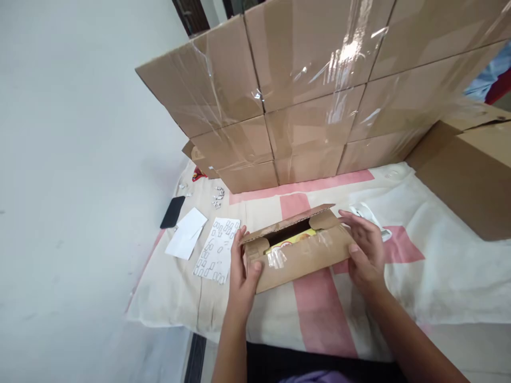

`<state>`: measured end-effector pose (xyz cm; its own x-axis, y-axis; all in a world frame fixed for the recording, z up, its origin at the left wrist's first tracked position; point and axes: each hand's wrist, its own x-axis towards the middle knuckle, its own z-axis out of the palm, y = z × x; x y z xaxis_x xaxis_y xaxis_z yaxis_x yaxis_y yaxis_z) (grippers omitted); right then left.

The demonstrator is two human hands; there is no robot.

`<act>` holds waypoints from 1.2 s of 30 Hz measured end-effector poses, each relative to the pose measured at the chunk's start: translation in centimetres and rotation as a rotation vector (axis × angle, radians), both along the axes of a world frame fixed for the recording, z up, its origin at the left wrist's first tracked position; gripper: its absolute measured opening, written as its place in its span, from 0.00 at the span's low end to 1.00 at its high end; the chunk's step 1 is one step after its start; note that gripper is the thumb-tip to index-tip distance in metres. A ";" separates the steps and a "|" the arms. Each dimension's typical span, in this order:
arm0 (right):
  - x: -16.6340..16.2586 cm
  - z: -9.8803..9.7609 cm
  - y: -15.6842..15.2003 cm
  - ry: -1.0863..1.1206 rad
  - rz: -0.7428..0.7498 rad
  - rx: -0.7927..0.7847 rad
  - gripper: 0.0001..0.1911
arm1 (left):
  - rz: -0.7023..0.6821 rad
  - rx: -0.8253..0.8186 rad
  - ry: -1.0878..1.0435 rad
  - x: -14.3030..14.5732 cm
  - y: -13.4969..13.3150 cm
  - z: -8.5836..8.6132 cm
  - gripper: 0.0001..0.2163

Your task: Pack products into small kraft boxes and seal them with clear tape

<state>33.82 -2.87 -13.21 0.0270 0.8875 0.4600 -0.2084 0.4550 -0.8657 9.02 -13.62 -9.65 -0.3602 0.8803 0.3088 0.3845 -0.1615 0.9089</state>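
Two hands hold one small, oblong brown cardboard box [297, 263], lid partly raised, at lower centre of frame.
The left hand [242, 268] is partly open, gripping the box's left end, thumb on the front face; the right hand [365, 255] is partly open, gripping the right end. One yellow printed item [295, 239] is visible inside; whether the box touches the cream-and-pink cloth [323, 314] beneath cannot be determined. Left of centre: one flat black rectangular object [173, 212], plain white paper [187, 234] (sheet count unclear) and one white sheet marked with small outlined rectangles [217, 250]. Upper centre: one upright taped brown cardboard panel [307, 122].
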 end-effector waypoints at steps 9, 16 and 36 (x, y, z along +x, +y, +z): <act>0.5 0.5 0.3 -0.359 -0.057 0.307 0.16 | -0.117 -0.064 0.657 -1.4 1.5 3.8 0.15; 0.9 3.9 0.0 -0.530 -0.087 0.254 0.13 | -0.169 -0.160 1.197 3.1 4.0 4.9 0.36; 11.2 3.4 11.5 -0.955 -0.028 -0.695 0.32 | -0.460 0.175 1.072 21.4 13.0 -4.8 0.30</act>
